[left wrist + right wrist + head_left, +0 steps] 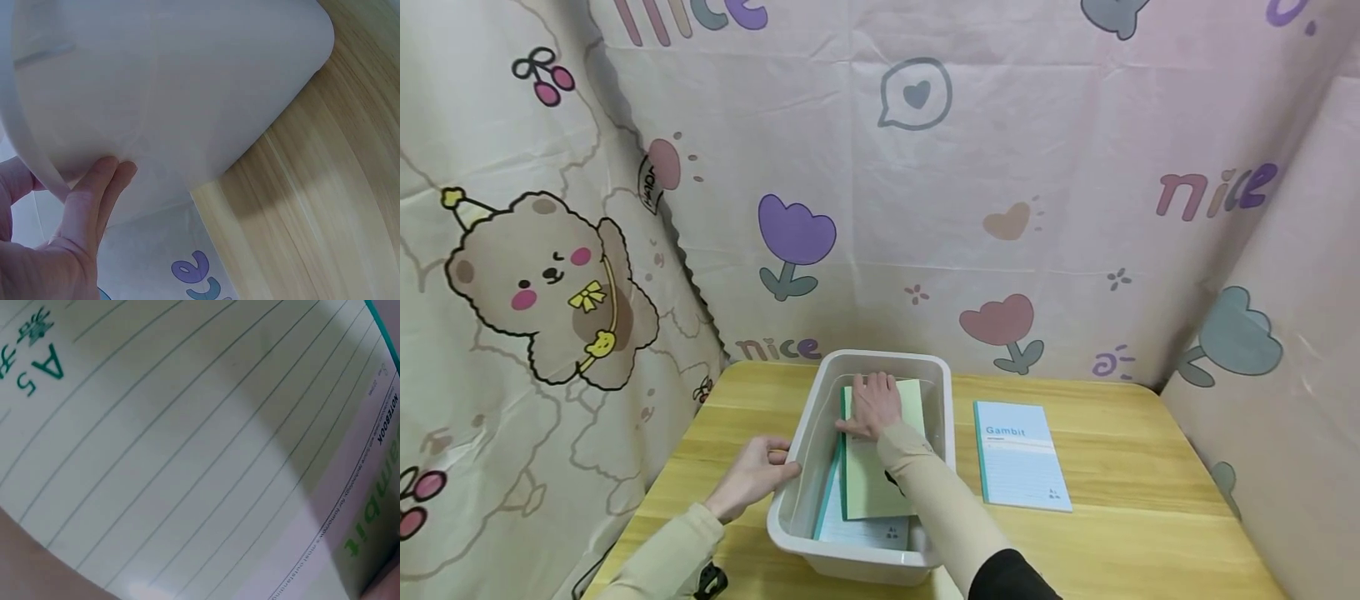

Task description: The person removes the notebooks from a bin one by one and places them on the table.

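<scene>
Inside the white box, the right hand rests on a green notebook, its fingers straight, holding nothing. The left hand pinches the box's left side.

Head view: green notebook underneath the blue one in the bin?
No, the green notebook lies on top, partly covering the blue notebook.

Top notebook: pale green, darker green spine, dark ruled lines; lilac-tinged band, brighter green lettering on my right-wrist feed. Lower notebook: pale blue-white, teal spine. Loose notebook: pale blue, lined, white band, blue "Gambit", teal spine. Storage tub: plain off-white. Worktop: honey-yellow woodgrain. I see cream sleeves. Back curtain: pinkish white, purple tulip. Cartoon bear: beige, pink-cheeked, yellow bow.
</scene>
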Demonstrator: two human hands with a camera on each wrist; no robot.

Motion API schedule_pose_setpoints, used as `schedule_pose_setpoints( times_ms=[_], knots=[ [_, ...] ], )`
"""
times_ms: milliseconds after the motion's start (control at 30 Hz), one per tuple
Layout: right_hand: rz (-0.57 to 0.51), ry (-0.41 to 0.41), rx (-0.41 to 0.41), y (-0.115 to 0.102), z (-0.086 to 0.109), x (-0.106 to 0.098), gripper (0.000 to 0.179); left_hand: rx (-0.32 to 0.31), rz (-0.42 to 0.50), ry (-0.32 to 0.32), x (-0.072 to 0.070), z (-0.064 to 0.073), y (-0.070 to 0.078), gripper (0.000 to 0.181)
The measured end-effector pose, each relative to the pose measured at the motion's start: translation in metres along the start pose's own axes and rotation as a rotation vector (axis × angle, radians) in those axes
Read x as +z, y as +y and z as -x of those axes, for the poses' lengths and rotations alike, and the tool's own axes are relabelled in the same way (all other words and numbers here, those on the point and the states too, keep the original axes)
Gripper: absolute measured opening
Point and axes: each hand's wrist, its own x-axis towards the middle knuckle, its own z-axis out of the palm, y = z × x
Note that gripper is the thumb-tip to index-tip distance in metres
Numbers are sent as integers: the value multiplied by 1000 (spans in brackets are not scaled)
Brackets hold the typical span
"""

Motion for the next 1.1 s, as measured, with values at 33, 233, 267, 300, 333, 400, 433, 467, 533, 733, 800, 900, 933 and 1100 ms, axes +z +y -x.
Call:
schedule_pose_setpoints(
  times_ms=[33, 233, 267, 300, 333, 400, 433, 467, 533, 733, 800, 900, 933, 1100],
  knots=[
    [6, 4, -4, 0, -1, -2, 79, -2, -1, 2, 0, 0, 0, 41],
    [24, 16, -26, 3, -5, -19, 70, -7, 9, -4, -1, 0, 0, 41],
    [26, 19, -29, 3, -6, -22, 69, -4, 13, -13, -1, 0, 0, 42],
    [29, 23, -33, 3, -6, -26, 69, 0, 15, -21, -2, 0, 0, 42],
    [33, 26, -36, 3, -7, -29, 69, 5, 17, -29, -2, 0, -1, 42],
    [45, 26, -43, 4, -9, -37, 71, 14, 17, -44, -3, 0, -1, 43],
    [49, 30, -44, 4, -10, -40, 72, 18, 16, -47, -4, -1, -2, 43],
    [51, 31, -45, 4, -11, -44, 74, 19, 16, -49, -4, -1, -2, 42],
    [53, 25, -48, 5, -13, -50, 74, 20, 14, -53, -4, -1, -2, 42],
    [47, 14, -58, 11, -17, -68, 75, 13, 10, -47, -2, -1, -1, 41],
    [45, 20, -59, 13, -19, -76, 77, 3, 7, -34, -1, -2, -1, 41],
    [39, 22, -60, 17, -23, -92, 78, -13, 5, -19, 0, -2, 0, 40],
    [36, 23, -60, 19, -25, -98, 77, -17, 4, -14, 0, -2, 0, 40],
    [18, 30, -52, 29, -34, -127, 73, -16, -4, -2, 0, -3, 1, 41]
  ],
)
